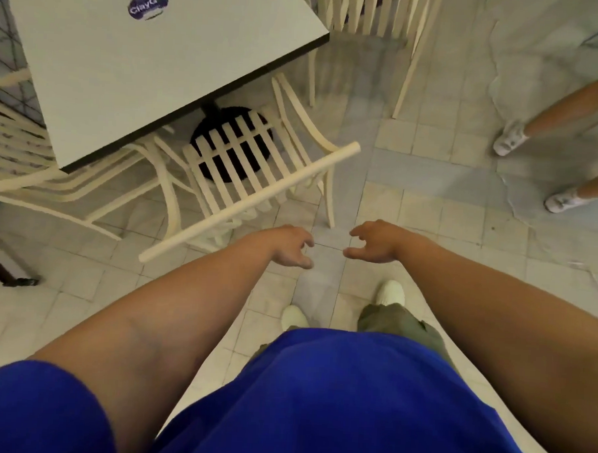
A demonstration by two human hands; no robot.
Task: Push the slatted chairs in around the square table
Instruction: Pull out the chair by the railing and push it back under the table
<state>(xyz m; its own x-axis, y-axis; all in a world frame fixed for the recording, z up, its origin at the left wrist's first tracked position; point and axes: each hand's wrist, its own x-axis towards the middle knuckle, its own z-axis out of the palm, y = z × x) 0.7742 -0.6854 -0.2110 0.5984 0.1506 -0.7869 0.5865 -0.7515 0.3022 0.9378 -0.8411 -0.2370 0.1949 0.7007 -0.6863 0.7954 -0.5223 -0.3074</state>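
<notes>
A white square table [133, 72] with a dark round sticker stands at the upper left. A cream slatted chair [251, 197] sits tucked under its near edge, its top rail running diagonally in front of me. Another slatted chair [23, 152] is at the table's left side, and a third [365, 13] stands beyond the far right corner. My left hand [290, 246] hovers just right of the near chair's rail, fingers apart, touching nothing. My right hand [375, 243] is beside it, also open and empty.
Pale tiled floor [445, 212] spreads to the right. Another person's legs and white shoes [510, 139] stand at the upper right. The table's black round base [205, 136] shows through the slats. A dark furniture leg [7, 272] is at the left.
</notes>
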